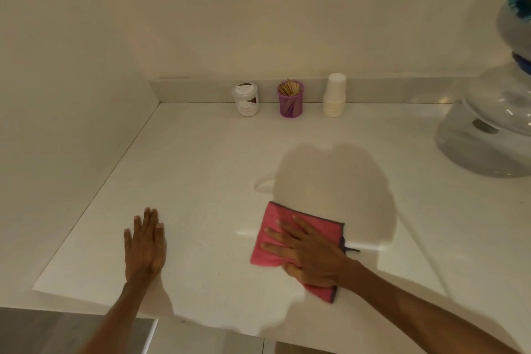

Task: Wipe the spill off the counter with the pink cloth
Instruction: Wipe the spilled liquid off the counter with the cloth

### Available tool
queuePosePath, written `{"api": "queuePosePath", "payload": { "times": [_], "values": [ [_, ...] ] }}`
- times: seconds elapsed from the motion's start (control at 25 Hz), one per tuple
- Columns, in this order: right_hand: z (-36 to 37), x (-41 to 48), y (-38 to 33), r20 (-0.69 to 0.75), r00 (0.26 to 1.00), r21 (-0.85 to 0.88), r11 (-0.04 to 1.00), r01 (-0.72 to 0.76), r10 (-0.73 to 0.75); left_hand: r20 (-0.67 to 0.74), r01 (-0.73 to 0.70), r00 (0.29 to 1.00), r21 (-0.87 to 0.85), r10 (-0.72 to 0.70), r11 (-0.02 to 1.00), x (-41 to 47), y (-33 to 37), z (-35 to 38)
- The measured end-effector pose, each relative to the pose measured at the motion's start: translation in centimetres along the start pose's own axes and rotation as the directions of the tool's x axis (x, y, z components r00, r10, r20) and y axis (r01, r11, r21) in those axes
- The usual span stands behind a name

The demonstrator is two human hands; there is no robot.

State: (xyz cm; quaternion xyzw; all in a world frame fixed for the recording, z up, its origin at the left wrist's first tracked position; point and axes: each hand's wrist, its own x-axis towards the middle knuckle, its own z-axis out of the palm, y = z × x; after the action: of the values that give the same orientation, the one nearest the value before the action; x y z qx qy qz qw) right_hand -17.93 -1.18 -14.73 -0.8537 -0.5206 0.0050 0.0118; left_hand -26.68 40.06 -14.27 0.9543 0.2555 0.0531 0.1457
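While right hand (309,253) presses pink cloth (275,234) flat, fingers spread, left hand (145,244) rests open; spill (263,184) just beyond, unwiped.

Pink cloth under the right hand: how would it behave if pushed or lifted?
The pink cloth is probably floppy: it bunches under the right hand. It likely slides easily on the smooth counter and looks light.

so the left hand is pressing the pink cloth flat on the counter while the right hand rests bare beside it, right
Not quite: the hands are swapped. In the head view the right hand presses the pink cloth flat on the counter, fingers spread, while the left hand rests bare and open on the counter beside it, apart from the cloth.
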Motion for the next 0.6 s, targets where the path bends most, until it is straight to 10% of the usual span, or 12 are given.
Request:
{"api": "queuePosePath", "payload": {
  "times": [0.6],
  "values": [
    [-2.2,10.8,13.1,0.054,0.854,0.044,0.853,-0.520,0.518,0.005,0.041,0.999,-0.042,-0.041,0.998,0.0,0.1,0.3]
  ]
}}
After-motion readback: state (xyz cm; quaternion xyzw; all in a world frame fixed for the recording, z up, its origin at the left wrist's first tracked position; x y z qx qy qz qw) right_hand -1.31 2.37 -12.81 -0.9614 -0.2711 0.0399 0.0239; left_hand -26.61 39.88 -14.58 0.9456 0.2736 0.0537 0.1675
